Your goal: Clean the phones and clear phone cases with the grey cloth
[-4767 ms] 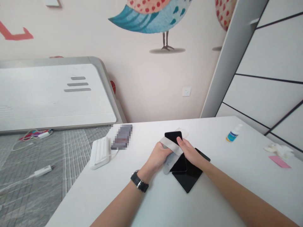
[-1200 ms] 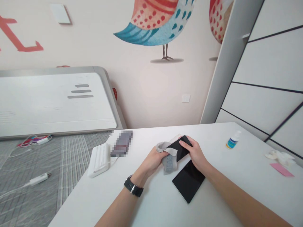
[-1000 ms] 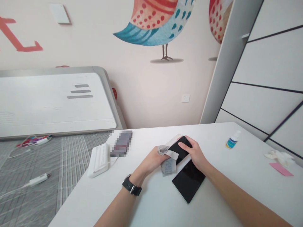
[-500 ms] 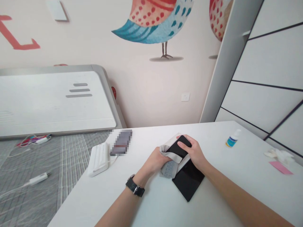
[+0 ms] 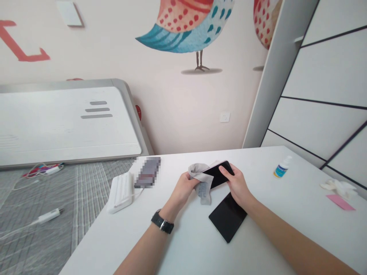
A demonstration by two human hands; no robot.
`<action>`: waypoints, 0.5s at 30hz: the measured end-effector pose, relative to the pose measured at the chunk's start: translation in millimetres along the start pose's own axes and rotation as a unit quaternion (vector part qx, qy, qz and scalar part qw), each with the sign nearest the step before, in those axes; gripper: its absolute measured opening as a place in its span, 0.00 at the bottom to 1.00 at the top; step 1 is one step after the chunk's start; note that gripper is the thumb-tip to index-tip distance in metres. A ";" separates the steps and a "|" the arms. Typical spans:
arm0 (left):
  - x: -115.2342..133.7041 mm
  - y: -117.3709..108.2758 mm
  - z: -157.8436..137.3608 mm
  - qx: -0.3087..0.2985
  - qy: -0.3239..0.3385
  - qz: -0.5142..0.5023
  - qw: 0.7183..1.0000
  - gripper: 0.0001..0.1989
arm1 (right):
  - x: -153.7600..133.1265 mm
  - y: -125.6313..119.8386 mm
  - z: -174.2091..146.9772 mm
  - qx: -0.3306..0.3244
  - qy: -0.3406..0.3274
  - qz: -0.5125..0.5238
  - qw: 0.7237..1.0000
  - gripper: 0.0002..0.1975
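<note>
My right hand [image 5: 237, 183] grips a black smartphone [image 5: 219, 176] by its right end, thumb on the dark screen. A grey cloth [image 5: 204, 187] with faint printing is bunched in my left hand [image 5: 185, 188], which wears a black watch at the wrist. The cloth wraps round the left end of the phone and hides it, and a corner hangs down in front. Below the hands, a second black device with a glossy flat face [image 5: 228, 217] lies on the white table [image 5: 183, 252], partly covered by my right hand.
A white power strip [image 5: 120, 193] and a pixelated dark object [image 5: 148, 172] stand at the table's left edge. On the right are a small spray bottle [image 5: 282, 167], crumpled white tissue [image 5: 340, 188] and a pink slip [image 5: 340, 202]. A bed with grey bedding [image 5: 94, 198] adjoins the left.
The phone has turned flatter and its right end has shifted slightly right. My left hand and the cloth have moved a little left and up, uncovering more of the device below.
</note>
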State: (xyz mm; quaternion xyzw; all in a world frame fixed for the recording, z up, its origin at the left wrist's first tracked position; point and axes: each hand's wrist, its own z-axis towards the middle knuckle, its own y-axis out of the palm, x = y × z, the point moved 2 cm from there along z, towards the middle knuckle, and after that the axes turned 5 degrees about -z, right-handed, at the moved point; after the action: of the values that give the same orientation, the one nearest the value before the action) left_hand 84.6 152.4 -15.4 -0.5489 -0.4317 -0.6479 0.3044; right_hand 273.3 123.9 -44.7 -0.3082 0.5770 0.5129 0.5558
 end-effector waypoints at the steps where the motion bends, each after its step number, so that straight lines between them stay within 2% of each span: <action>1: -1.3 -1.3 0.4 0.006 -0.003 0.018 1.000 0.15 | -0.7 1.7 -1.5 -0.007 0.002 0.002 1.000 0.22; 8: -6.5 -2.6 1.2 0.038 0.004 0.081 0.996 0.12 | 0.6 2.3 -2.2 -0.004 0.013 0.010 1.000 0.21; 12: -0.8 5.2 -1.1 0.007 0.016 0.051 0.999 0.08 | 4.9 -0.8 0.4 0.020 0.014 0.011 1.000 0.21; 15: 2.1 12.0 -4.0 -0.032 0.004 0.017 0.999 0.14 | 6.2 -1.1 0.7 0.037 0.016 0.023 0.999 0.21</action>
State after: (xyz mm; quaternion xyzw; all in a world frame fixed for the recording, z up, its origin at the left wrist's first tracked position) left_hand 92.7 143.6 -10.7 -0.5634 -0.3999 -0.6582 0.2992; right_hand 273.4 125.6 -50.8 -0.2822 0.6112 0.4991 0.5457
